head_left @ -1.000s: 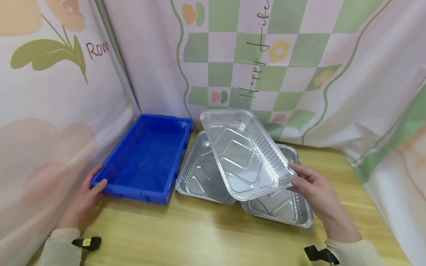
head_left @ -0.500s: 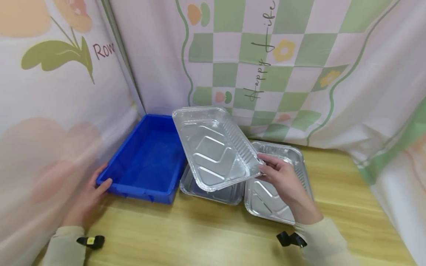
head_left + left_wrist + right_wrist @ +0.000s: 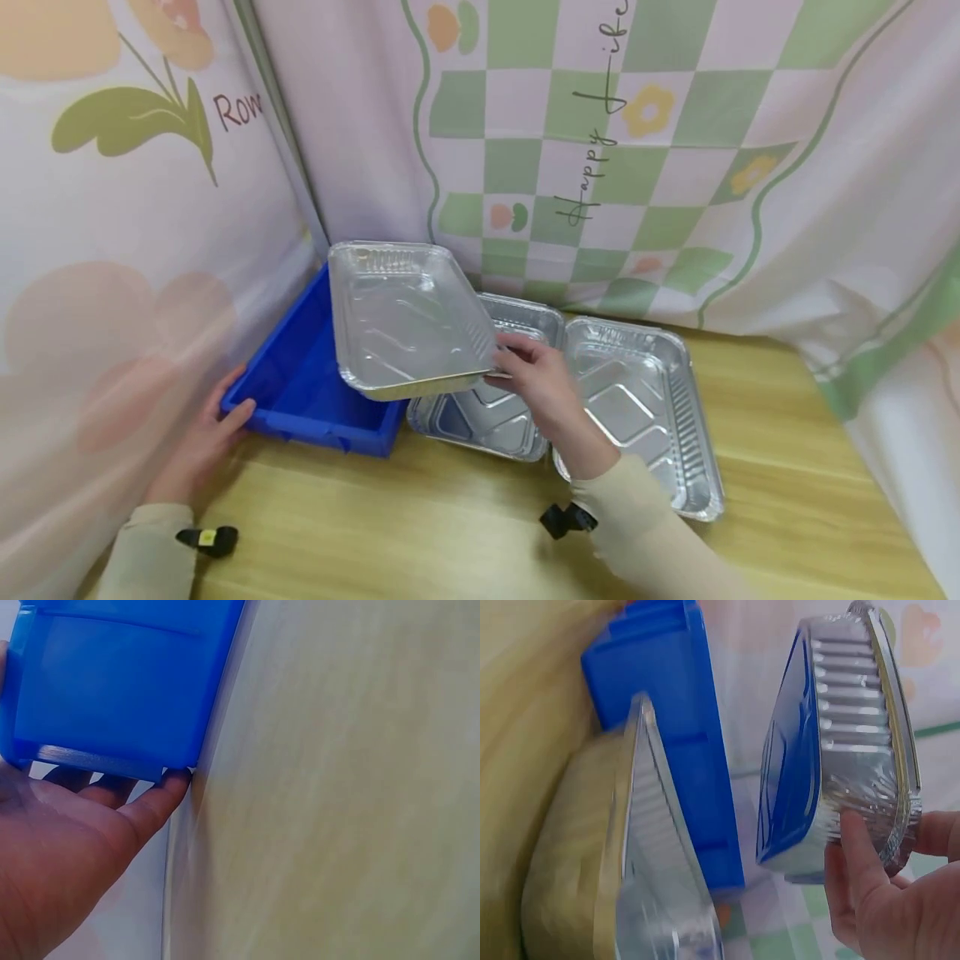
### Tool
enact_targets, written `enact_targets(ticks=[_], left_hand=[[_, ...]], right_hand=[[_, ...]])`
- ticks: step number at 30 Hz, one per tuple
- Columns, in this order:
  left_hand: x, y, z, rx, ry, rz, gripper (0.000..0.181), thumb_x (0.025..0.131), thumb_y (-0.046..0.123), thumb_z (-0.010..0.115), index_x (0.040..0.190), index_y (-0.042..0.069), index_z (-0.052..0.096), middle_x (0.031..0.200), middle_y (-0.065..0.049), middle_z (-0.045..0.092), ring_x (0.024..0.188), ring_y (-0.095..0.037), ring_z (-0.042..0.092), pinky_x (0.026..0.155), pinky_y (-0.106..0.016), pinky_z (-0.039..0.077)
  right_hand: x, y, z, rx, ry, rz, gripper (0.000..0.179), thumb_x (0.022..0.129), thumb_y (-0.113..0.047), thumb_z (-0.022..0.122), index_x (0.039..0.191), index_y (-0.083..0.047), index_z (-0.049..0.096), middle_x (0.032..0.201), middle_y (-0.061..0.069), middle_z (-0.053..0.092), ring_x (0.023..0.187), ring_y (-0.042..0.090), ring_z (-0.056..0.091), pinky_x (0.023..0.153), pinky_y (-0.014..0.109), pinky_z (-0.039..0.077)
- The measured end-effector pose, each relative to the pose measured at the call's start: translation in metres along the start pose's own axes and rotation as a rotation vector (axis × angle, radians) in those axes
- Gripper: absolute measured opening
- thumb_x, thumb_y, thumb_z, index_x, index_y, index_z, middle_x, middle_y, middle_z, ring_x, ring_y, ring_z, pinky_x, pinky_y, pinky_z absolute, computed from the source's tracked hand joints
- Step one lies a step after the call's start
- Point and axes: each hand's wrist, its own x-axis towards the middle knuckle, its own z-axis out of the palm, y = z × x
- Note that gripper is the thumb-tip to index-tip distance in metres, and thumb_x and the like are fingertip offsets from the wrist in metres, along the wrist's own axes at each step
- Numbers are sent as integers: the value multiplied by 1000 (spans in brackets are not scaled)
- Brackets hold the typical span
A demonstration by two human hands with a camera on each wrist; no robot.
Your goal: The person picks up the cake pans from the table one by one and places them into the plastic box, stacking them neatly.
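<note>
Head view: silvery rectangular foil tray (image 3: 408,325) pinched by right hand (image 3: 542,385) above right edge of blue rectangular plastic bin (image 3: 318,431); near-left corner gripped by left hand (image 3: 204,437).

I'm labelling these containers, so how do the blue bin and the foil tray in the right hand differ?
The blue bin is plain blue, the foil tray shiny silver. The bin rests on the table; the tray is raised off it. The left hand grips the bin, the right hand the tray. Both are rectangular and open-topped.
</note>
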Motion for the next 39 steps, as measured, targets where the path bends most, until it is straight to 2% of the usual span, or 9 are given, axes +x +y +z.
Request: enact_targets(ticks=[7, 12, 17, 21, 24, 28, 33, 39], left_hand=[[2, -4, 2, -77, -8, 28, 63, 105, 17, 47, 158, 28, 15, 146, -32, 9, 103, 9, 52, 85, -12, 47], [3, -5, 3, -116, -14, 56, 60, 105, 16, 47, 157, 28, 19, 141, -19, 22, 104, 7, 53, 86, -13, 47], [2, -8, 4, -173, -40, 76, 59, 105, 13, 46, 156, 27, 20, 135, -8, 28, 105, 3, 56, 86, -16, 49], [2, -8, 5, -184, -47, 81, 59, 105, 10, 45, 156, 27, 21, 139, -17, 23, 106, 2, 56, 86, -16, 49], [3, -8, 6, -194, -45, 85, 57, 105, 10, 43, 156, 27, 22, 142, -25, 16, 106, 1, 56, 85, -16, 49], [3, -9, 7, -230, -59, 94, 56, 106, 10, 42, 155, 27, 23, 142, -25, 12, 108, -1, 55, 86, -16, 48], [2, -10, 6, -261, -61, 95, 57, 105, 11, 42, 156, 27, 21, 141, -26, 11, 107, -1, 56, 87, -17, 49], [2, -7, 3, -228, -43, 65, 60, 106, 14, 42, 158, 28, 15, 146, -32, 0, 108, 2, 54, 88, -15, 48]], right_hand=[[9, 4, 34, -37, 23, -17, 38, 94, 2, 60, 129, 13, 54, 118, 29, 57, 95, 28, 64, 81, 39, 58], [13, 3, 51, -78, 12, -1, 39, 94, -2, 62, 130, 10, 55, 118, 23, 59, 98, 29, 64, 83, 36, 57], [15, 11, 64, -98, -36, 14, 42, 95, -4, 62, 133, 11, 52, 120, 27, 57, 100, 29, 64, 85, 35, 56], [13, 19, 72, -184, -106, 5, 46, 94, -7, 62, 136, 9, 51, 128, 27, 56, 102, 30, 65, 84, 33, 56], [10, 22, 76, -307, -153, 10, 50, 93, -15, 65, 138, 2, 52, 133, 18, 57, 98, 26, 68, 84, 33, 56], [6, 25, 79, -398, -210, 55, 55, 92, -21, 66, 142, -5, 50, 140, 10, 53, 95, 20, 69, 87, 35, 53], [5, 32, 80, -350, -256, 90, 55, 93, -13, 66, 142, 0, 46, 141, 18, 49, 102, 30, 66, 85, 33, 55], [8, 35, 81, -275, -243, 72, 46, 92, -5, 64, 135, 7, 51, 127, 24, 55, 106, 36, 63, 81, 31, 57]])
